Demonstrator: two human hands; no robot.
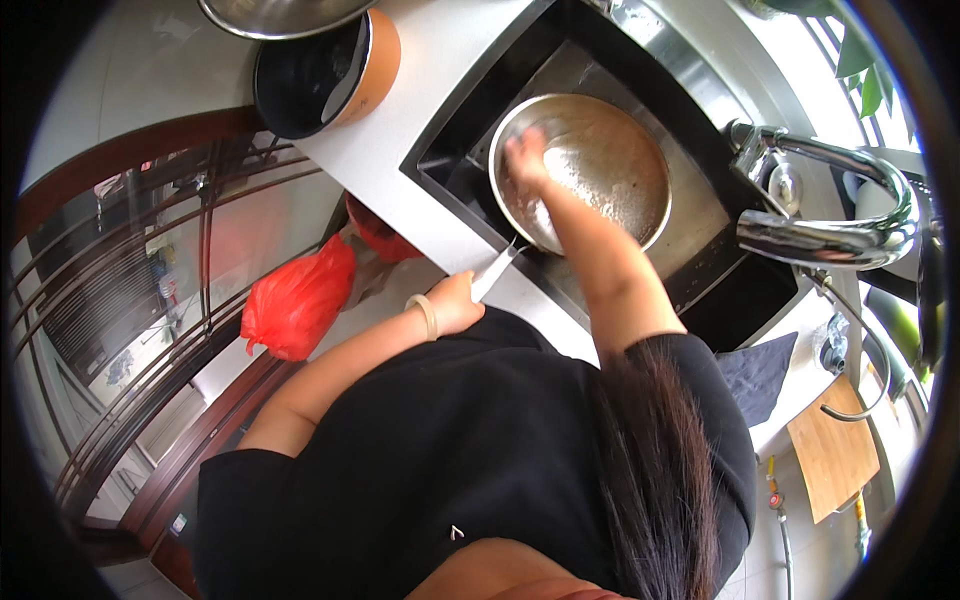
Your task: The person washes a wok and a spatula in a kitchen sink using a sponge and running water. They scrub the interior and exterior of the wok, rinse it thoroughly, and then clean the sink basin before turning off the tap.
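My left hand, with a pale bangle at the wrist, grips the white handle of a metal frying pan. The pan sits over the dark sink, tilted so its wet, stained inside faces me. Inside the pan, near its left wall, is my right hand. Its fingers are blurred by motion, and whether they hold something cannot be made out. A chrome faucet curves in from the sink's right side.
On the counter at the upper left stands an orange pot with a dark inside, partly under a metal bowl. A red plastic bag is left of my arm. To the right are a dark cloth and a wooden board.
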